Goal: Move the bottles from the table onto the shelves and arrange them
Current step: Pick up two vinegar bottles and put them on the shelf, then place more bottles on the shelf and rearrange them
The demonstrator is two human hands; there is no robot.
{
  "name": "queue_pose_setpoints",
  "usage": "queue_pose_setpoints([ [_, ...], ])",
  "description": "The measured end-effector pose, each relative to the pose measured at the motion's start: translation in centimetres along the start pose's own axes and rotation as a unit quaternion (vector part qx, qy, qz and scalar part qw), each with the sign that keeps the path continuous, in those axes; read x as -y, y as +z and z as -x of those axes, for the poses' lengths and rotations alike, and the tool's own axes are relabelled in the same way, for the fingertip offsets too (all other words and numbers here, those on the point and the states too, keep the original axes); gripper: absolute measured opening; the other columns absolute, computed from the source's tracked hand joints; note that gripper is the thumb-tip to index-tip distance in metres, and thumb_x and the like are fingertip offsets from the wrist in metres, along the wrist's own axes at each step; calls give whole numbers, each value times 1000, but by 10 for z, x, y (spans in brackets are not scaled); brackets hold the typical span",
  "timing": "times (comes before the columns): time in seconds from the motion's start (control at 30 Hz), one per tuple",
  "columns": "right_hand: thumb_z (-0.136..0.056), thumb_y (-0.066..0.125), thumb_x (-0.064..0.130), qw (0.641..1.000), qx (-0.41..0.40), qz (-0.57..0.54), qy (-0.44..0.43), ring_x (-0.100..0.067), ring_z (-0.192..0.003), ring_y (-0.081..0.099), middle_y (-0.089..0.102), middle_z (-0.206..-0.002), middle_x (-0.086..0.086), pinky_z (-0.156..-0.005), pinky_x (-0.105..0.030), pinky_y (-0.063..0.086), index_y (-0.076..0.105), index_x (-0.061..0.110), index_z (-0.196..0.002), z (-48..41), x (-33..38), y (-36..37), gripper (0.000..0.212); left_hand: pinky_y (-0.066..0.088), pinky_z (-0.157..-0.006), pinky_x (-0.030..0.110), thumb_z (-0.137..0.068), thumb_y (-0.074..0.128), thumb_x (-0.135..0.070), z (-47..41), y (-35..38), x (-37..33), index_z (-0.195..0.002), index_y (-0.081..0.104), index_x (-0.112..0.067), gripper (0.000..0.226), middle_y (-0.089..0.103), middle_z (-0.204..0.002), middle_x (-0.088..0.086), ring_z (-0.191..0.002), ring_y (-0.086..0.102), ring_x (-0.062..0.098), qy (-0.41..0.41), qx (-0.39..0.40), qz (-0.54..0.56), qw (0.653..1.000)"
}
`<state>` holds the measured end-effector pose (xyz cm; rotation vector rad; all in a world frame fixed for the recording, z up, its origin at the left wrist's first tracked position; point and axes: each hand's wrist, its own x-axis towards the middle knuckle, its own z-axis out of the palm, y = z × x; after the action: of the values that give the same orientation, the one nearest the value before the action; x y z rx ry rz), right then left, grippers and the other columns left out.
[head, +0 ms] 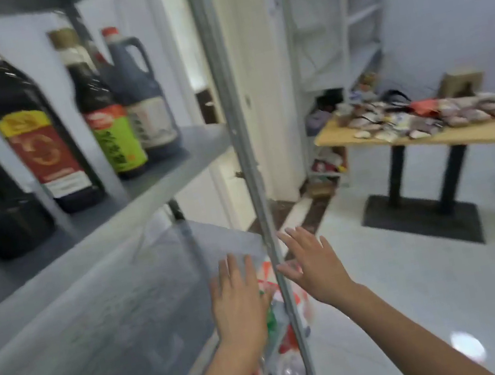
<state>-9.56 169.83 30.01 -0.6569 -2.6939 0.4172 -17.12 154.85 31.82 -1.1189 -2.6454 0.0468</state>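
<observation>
Both hands carry nothing: my left hand [239,301] and right hand [315,269] hang flat-fingered either side of the post [241,142], free, I'd guess, for a load; up-left the bottles [30,126] stand shelved, labels outward; the table [462,139] lies beyond my right

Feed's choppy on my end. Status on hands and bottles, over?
Left hand open, right hand open, both empty. Dark sauce bottles upright on the shelf. Shelf post stands between the hands.

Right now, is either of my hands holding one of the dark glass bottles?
No, the left hand and right hand are empty with fingers straight, and the dark bottles stand on the grey metal shelf.
</observation>
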Motion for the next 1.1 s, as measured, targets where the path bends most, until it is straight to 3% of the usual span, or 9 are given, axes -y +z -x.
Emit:
queue_pose_setpoints([
  [0.13, -57, -26, 82, 983, 59, 28, 172, -15, -147, 4, 15, -157, 5, -115, -45, 9, 20, 28, -147, 127, -57, 17, 114, 54, -74, 52, -54, 80, -58, 57, 61, -55, -102, 73, -9, 69, 70, -103, 20, -93, 68, 37, 117, 126, 34, 984],
  [0.27, -40, -43, 79, 936, 77, 21, 344, -19, -147, 4, 16, -157, 1, -116, -44, 8, 22, 23, -148, 262, -91, 27, 137, 54, -80, 54, -80, 31, -62, 110, 74, -113, -114, 69, -10, 73, 67, -110, 23, -102, 65, 37, 237, 196, 31, 951],
  [0.33, -38, -44, 78, 908, 77, 13, 412, -20, -147, 5, 17, -157, -2, -117, -44, 7, 23, 22, -148, 321, -96, 25, 141, 34, -108, 52, -92, 23, -62, 135, 68, -144, -144, 38, -14, 72, 43, -143, 22, -134, 41, 34, 285, 199, 17, 938],
  [0.4, -40, -43, 79, 883, 69, 8, 464, -21, -147, 7, 19, -157, -2, -117, -43, 8, 24, 21, -148, 373, -98, 22, 140, 12, -116, 46, -95, 18, -61, 160, 62, -174, -152, 10, -18, 72, 18, -157, 13, -145, 15, 28, 348, 229, 8, 909],
  [0.47, -48, -37, 81, 863, 37, -2, 503, -22, -146, 12, 24, -155, -4, -117, -41, 11, 28, 19, -146, 421, -94, 14, 133, 7, -118, 45, -95, 16, -61, 183, 56, -206, -152, 3, -19, 72, 11, -159, 11, -147, 9, 26, 389, 237, 10, 890],
  [0.57, -85, 5, 73, 824, 2, -19, 566, -22, -144, 19, 27, -154, -4, -115, -34, 16, 30, 19, -146, 490, -84, 3, 85, 5, -119, 45, -95, 15, -61, 223, 42, -250, -152, 0, -20, 72, 7, -160, 10, -147, 5, 26, 458, 252, 19, 852],
  [0.67, -80, 7, 75, 777, -29, -28, 628, -20, -140, 28, 33, -151, -1, -113, -28, 21, 35, 22, -144, 556, -74, -1, 87, 5, -119, 45, -94, 15, -62, 266, 24, -291, -152, -2, -19, 74, 8, -160, 10, -147, 5, 26, 519, 247, 32, 818],
  [0.77, -94, 36, 52, 723, -61, -39, 687, -13, -140, 26, 32, -151, 5, -110, -21, 21, 31, 26, -144, 619, -64, -7, 56, 7, -118, 43, -82, 6, -71, 312, 7, -327, -152, -3, -19, 87, 10, -159, 9, -147, 9, 24, 569, 250, 53, 782],
  [1.1, -82, 70, 16, 498, -367, -166, 768, -24, -109, 57, 62, -112, -3, -80, -32, 41, 57, 15, -113, 748, -57, -62, 34, 41, -96, 28, -93, 52, -45, 436, -30, -415, -146, 27, -20, 64, 42, -143, -1, -126, 44, 17, 627, 278, 267, 678],
])
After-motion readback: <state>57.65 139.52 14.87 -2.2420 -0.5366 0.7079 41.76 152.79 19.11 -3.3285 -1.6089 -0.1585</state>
